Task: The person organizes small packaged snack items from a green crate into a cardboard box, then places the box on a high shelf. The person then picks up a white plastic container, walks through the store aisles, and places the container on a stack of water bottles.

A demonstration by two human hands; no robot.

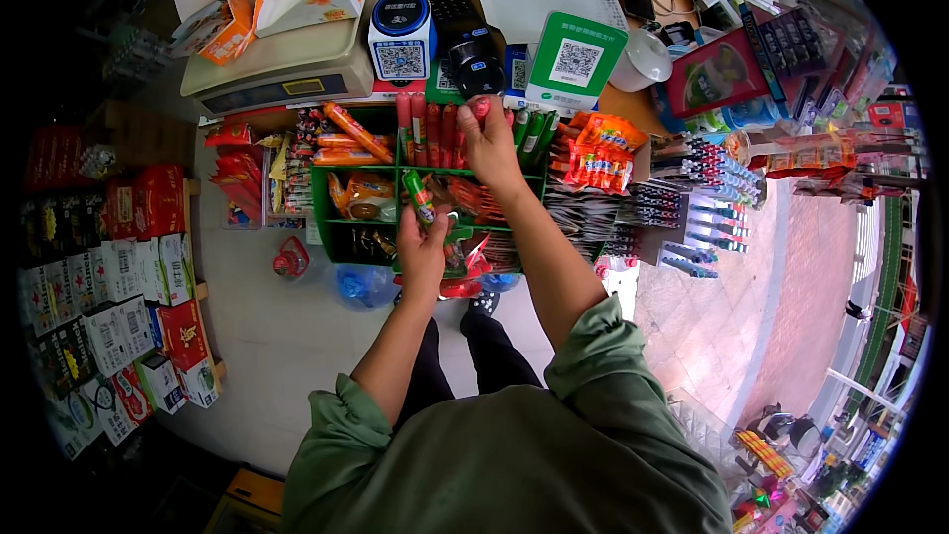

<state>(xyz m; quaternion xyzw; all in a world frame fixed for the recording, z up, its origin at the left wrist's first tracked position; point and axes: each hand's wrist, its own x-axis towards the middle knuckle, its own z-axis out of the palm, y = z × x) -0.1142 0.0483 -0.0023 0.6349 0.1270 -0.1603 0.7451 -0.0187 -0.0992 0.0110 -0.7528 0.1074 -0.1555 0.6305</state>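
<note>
My left hand (422, 245) holds a green-wrapped sausage stick (419, 196) upright and slightly tilted, over the middle of a green compartment tray (320, 196). At the tray's back row, my right hand (491, 152) pinches a red-wrapped sausage stick (481, 108) near its top end. Just left of that hand, several red sausage sticks (433, 135) stand side by side in one compartment. Green-wrapped sticks (535, 135) stand to its right. Orange-wrapped sausages (356, 135) lie in the back left compartment, and a packaged brown egg-like snack (363, 209) is in the one before it.
Behind the tray are a weighing scale (296, 74), a blue-and-white payment speaker (402, 37) and a green payment-code stand (578, 59). Orange snack packets (602, 163) and lollipop racks (704, 200) flank it on the right. Stacked drink cartons (111, 289) stand at left.
</note>
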